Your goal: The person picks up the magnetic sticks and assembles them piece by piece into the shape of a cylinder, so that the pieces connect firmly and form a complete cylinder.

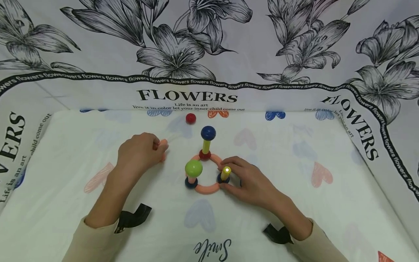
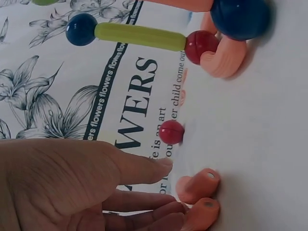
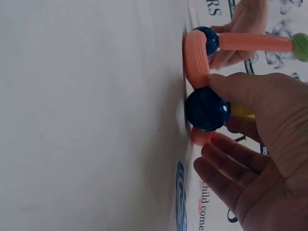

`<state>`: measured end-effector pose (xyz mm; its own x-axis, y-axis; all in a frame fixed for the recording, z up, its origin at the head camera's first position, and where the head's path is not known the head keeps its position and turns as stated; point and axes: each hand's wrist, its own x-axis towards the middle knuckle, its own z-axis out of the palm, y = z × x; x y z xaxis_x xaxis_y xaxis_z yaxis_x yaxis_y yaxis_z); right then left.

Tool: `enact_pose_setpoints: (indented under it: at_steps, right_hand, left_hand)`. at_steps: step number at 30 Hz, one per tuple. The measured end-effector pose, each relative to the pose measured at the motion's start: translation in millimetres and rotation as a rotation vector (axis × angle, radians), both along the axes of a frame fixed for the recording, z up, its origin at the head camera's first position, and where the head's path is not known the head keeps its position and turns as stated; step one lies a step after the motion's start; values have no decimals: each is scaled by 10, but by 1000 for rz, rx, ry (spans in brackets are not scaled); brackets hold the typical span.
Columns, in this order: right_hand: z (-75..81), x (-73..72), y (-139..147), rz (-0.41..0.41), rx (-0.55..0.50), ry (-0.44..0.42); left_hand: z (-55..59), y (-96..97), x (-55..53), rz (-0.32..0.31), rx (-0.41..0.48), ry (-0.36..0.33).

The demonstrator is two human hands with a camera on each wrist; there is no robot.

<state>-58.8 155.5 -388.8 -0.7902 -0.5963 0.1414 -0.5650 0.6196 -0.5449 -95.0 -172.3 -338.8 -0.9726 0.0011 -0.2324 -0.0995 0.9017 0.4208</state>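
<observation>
A magnetic ball-and-stick figure lies on the cloth: curved orange sticks [image 1: 207,189] form a ring with a red ball [image 1: 205,155] and two dark blue balls at its joints. From the red ball rises a yellow-green stick topped by a blue ball [image 1: 208,133]; a pink stick carries a green ball [image 1: 194,168]. My right hand [image 1: 252,182] holds the ring's right-hand blue ball [image 3: 208,109], where a short yellow stick [image 1: 226,172] stands up. My left hand [image 1: 139,151] touches two loose curved orange sticks [image 2: 201,214] with its fingertips, thumb apart from them.
A loose red ball [image 1: 191,118] lies beyond the figure, near the back edge. Behind it the flower-printed cloth [image 1: 255,54] rises. Black straps [image 1: 134,216] hang at both wrists. The white cloth [image 1: 275,145] beneath has printed hearts.
</observation>
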Motion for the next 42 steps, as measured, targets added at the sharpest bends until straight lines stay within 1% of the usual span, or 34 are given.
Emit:
enact_pose_setpoints:
  at_steps: [4,8,17,19,21,27,33,37,42]
  right_hand:
    - [1,9,-14,-26,16,-17]
    - [-17,27,-24,-45,15,-46]
    - [-10,25,-53,-44,13,-60]
    - [-14,22,-53,-45,16,-58]
    - [-16,20,-53,-49,20,-54]
    - [-25,21,-49,-58,28,-57]
    - [-36,30,-50,-70,46,-67]
    - [-44,34,-59,-73,45,-79]
    - [-54,35,-74,-74,49,-72]
  left_hand:
    - [-64,16,25,-12,1,35]
    - [-109,55,21,-38,-9,76]
    - [-207,131,6,-71,-21,166]
    - [-216,153,3,-82,-22,170]
    - [-218,173,4,-93,-14,161]
    - [-209,221,9,-106,41,95]
    - [-196,224,18,-120,82,78]
    - [-161,194,16,-93,138,63]
    - [-108,158,-4,-59,208,49]
